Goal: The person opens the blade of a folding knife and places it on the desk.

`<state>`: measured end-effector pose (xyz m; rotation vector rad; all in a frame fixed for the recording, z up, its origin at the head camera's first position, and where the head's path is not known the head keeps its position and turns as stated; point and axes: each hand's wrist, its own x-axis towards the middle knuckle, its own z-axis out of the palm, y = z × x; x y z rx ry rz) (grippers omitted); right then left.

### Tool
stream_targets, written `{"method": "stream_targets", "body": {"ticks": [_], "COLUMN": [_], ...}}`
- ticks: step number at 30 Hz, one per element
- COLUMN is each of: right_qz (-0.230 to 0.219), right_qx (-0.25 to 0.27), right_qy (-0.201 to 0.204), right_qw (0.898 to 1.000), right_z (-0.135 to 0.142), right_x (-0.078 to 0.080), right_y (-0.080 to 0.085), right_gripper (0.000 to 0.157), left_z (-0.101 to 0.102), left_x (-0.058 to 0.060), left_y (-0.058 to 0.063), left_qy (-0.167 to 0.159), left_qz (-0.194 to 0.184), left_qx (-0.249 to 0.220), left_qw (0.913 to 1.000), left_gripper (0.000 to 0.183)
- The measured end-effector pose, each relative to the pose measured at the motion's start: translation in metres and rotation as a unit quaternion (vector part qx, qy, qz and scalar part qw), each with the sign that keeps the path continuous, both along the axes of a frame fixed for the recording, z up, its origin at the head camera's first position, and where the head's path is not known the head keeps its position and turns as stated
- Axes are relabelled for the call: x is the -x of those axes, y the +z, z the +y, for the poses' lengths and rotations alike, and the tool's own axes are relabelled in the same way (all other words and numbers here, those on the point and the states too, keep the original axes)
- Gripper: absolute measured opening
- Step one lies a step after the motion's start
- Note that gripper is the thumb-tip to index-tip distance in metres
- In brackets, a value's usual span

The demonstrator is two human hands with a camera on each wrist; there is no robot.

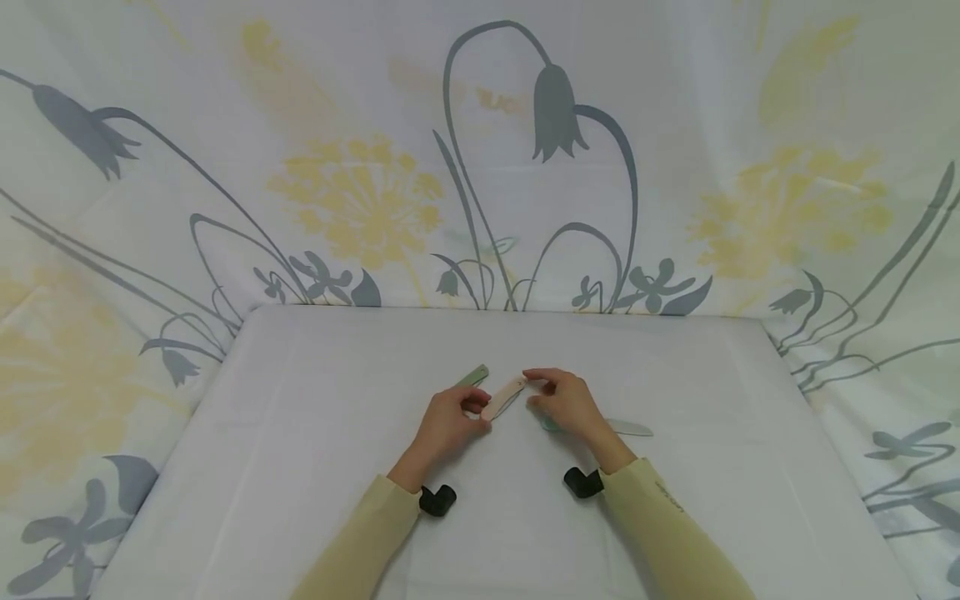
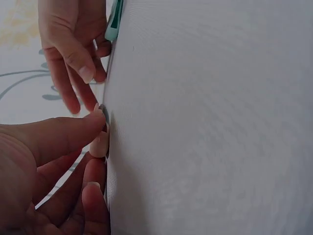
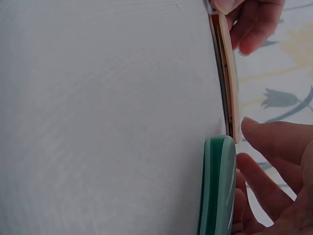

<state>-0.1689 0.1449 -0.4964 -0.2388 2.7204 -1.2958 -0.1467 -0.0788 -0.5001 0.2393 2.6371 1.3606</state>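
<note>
The person's two hands are apart from each other, with a slim, pale peach folding knife (image 1: 506,397) slanting between them. The left hand (image 1: 450,421) grips the knife's near left end, its thumb and fingers curved about it. The right hand (image 1: 567,406) is loosely spread at the far right end, its index fingertip close to the handle; whether that fingertip touches the knife, I cannot tell. The knife lies low against the bench (image 1: 300,467), and the right wrist view shows a dark slot and a grey strip running along the edge of its handle.

Just beyond the left hand lies a light green, narrow folding knife (image 1: 475,377), its near left part hidden behind the fingers. A knife with a glossy teal handle (image 3: 220,186) rests partly beneath the right hand, its pale grey blade (image 1: 632,428) swung out and pointing right.

Nearer, a black elbow-shaped piece (image 1: 438,500) sits at each wrist, beside the cuffs of the pale yellow sleeves (image 1: 360,542). White cloth covers the bench. Beyond it and along both sides hangs a white fabric curtain (image 1: 667,50) printed with grey bell-shaped flowers and round yellow flower heads.
</note>
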Motion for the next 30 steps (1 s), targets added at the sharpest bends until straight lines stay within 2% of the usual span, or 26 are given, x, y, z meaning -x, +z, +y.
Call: {"method": "stream_targets", "body": {"ticks": [5,14,20,30], "right_qz": [-0.013,-0.031,-0.042,-0.045], "right_qx": [0.002,-0.014,-0.032,-0.034], "right_qy": [0.029,0.047,0.031,0.026], "right_qw": [0.999,0.998,0.998,0.998], "right_z": [0.000,0.009,0.008,0.007], "right_x": [0.000,-0.002,-0.002,-0.002], "right_y": [0.003,0.006,0.002,0.001], "right_gripper": [0.041,0.034,0.024,0.023], "left_z": [0.002,-0.002,-0.003,-0.003], "left_x": [-0.001,-0.002,-0.003,-0.005], "left_y": [0.001,0.004,0.001,-0.001], "left_qy": [0.003,-0.013,-0.028,-0.027], "left_qz": [0.013,0.016,0.015,0.029], "left_qx": [0.009,-0.006,-0.002,0.008], "left_qw": [0.9999,0.9998,0.9995,0.9992], "left_gripper": [0.031,0.027,0.026,0.027]}}
